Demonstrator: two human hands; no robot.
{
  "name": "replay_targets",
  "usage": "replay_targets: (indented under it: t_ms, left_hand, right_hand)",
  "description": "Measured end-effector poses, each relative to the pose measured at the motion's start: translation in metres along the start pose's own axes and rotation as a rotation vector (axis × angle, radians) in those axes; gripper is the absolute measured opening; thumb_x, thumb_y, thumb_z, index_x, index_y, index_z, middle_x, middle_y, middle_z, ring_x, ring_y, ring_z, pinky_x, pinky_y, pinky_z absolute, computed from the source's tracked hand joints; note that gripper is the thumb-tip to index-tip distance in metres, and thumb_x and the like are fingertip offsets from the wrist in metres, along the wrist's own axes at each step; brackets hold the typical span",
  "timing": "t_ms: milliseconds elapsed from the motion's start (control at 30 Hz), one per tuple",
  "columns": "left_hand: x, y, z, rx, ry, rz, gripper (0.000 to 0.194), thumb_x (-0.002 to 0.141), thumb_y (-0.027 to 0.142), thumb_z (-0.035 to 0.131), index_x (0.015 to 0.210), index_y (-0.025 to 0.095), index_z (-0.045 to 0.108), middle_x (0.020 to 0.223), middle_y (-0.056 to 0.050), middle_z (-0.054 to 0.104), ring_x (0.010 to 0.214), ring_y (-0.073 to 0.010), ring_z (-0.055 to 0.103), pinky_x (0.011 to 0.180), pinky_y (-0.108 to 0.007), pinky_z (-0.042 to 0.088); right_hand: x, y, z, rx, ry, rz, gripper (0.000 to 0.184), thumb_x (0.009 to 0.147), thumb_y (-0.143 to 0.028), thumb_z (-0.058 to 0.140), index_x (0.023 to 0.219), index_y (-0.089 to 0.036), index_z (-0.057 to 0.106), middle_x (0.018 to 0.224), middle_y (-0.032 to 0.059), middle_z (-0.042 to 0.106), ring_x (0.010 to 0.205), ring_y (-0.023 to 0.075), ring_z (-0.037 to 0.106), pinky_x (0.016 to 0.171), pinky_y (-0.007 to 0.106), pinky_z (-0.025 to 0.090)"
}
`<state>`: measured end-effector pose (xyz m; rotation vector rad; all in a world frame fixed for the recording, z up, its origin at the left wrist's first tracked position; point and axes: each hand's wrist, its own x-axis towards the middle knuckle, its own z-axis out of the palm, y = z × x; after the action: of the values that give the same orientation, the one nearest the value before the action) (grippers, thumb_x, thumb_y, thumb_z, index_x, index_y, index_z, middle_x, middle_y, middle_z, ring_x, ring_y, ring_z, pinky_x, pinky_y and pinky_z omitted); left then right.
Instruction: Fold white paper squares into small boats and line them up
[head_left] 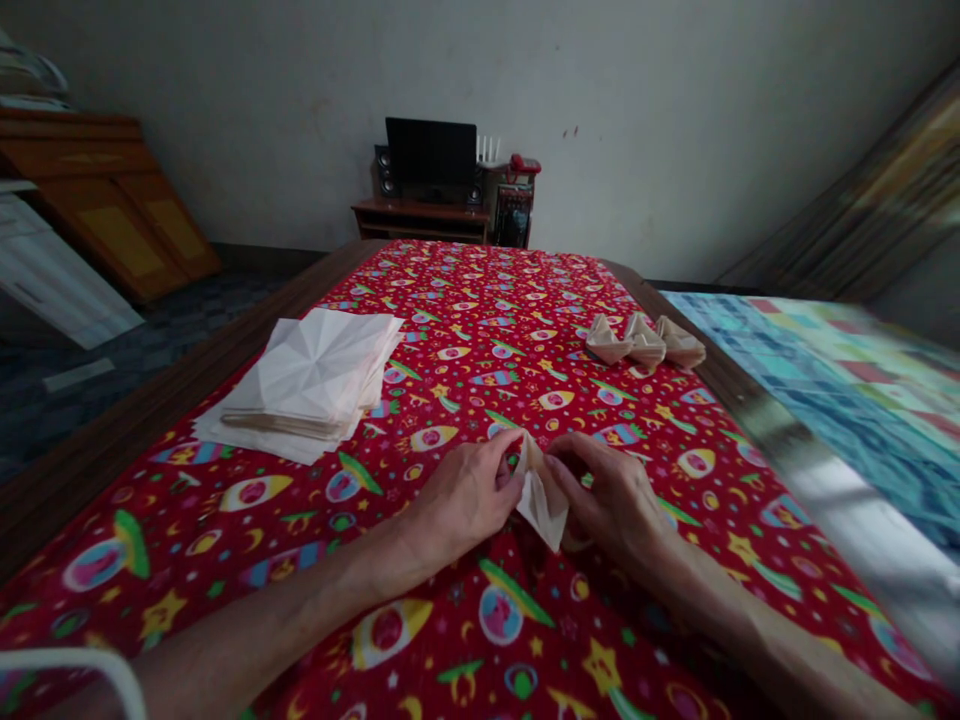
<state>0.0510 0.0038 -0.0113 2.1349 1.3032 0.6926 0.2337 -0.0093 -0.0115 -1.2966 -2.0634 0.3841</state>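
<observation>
So a small folded paper piece (546, 495) is being held up between two bare hands, to the right of the paper stack (315, 370) and nearer the person. Its left edge is pinched by the left hand (476, 485), thumb against curled index, and its upper right side is gripped by the fingertips of the right hand (615, 490). How hard it's being squeezed can't be told.

Handling-wise, it looks next to weightless: thin, crisp enough to keep a crease, but easily crushed or torn. It's probably best held lightly by the folded edges, with the middle left alone so the pleats aren't flattened. Not much slip would be expected from a matte surface like that.

Three finished-looking folded shapes (645, 345) are lined up well to the right of the stack, touching or nearly so. Everything's set on a red cloth (459, 388) with a rocket print, laid over the worktop (112, 465) that the stack sits on. A dark monitor (433, 155) is seen well beyond the stack.

Brands or labels? No writing can be made out anywhere.
</observation>
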Motion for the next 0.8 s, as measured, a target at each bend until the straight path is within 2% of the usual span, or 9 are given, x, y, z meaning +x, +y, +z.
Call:
replay_targets:
  t_ms: [100, 300, 500, 600, 667, 800]
  left_hand:
    - [0.001, -0.001, 0.001, -0.001, 0.013, 0.003, 0.049, 0.078, 0.018, 0.051, 0.127, 0.02, 0.053, 0.064, 0.001, 0.06, 0.057, -0.0142, 0.054, 0.057, -0.024, 0.037]
    - [0.003, -0.004, -0.004, -0.065, 0.053, 0.004, 0.052, 0.071, 0.011, 0.051, 0.121, 0.021, 0.059, 0.059, 0.004, 0.056, 0.05, -0.01, 0.045, 0.052, -0.021, 0.033]
    - [0.004, -0.006, -0.005, -0.104, 0.043, 0.011, 0.036, 0.071, 0.012, 0.05, 0.104, 0.018, 0.066, 0.055, 0.005, 0.051, 0.048, -0.0089, 0.043, 0.048, -0.02, 0.029]
    - [0.004, -0.006, -0.006, -0.107, 0.036, 0.011, 0.031, 0.071, 0.012, 0.05, 0.096, 0.017, 0.066, 0.054, 0.006, 0.049, 0.048, -0.0085, 0.042, 0.048, -0.019, 0.028]
    - [0.004, -0.005, -0.006, -0.104, 0.04, 0.013, 0.031, 0.071, 0.012, 0.05, 0.097, 0.018, 0.066, 0.053, 0.006, 0.048, 0.048, -0.0087, 0.042, 0.048, -0.019, 0.028]
    - [0.003, -0.002, -0.007, -0.089, 0.055, -0.003, 0.036, 0.075, 0.015, 0.051, 0.108, 0.018, 0.065, 0.055, 0.005, 0.051, 0.048, -0.0098, 0.044, 0.049, -0.02, 0.03]
  right_hand:
    - [0.001, 0.004, -0.001, 0.0, -0.038, -0.008, 0.013, 0.089, -0.027, 0.049, 0.082, -0.019, 0.057, 0.069, -0.0007, 0.06, 0.057, 0.0098, 0.053, 0.053, 0.02, 0.038]
    - [0.002, 0.006, -0.002, -0.023, -0.036, -0.054, 0.009, 0.087, -0.022, 0.048, 0.08, -0.019, 0.054, 0.066, -0.0012, 0.057, 0.055, 0.0097, 0.05, 0.052, 0.02, 0.037]
    - [0.0, -0.005, -0.005, -0.16, 0.096, -0.17, 0.008, 0.088, -0.024, 0.051, 0.09, -0.02, 0.059, 0.079, 0.0044, 0.062, 0.068, 0.014, 0.056, 0.06, 0.024, 0.041]
    - [-0.002, -0.01, -0.005, -0.086, -0.032, -0.219, 0.013, 0.09, -0.026, 0.05, 0.095, -0.02, 0.061, 0.079, 0.0039, 0.063, 0.066, 0.0123, 0.058, 0.059, 0.022, 0.041]
    - [-0.004, -0.01, -0.004, -0.056, -0.108, -0.208, 0.017, 0.091, -0.026, 0.048, 0.089, -0.02, 0.063, 0.074, 0.0028, 0.063, 0.059, 0.0108, 0.056, 0.054, 0.021, 0.038]
    - [-0.004, -0.008, -0.002, -0.084, -0.086, -0.144, 0.022, 0.09, -0.025, 0.048, 0.077, -0.018, 0.066, 0.066, 0.0026, 0.063, 0.054, 0.0101, 0.055, 0.051, 0.02, 0.036]
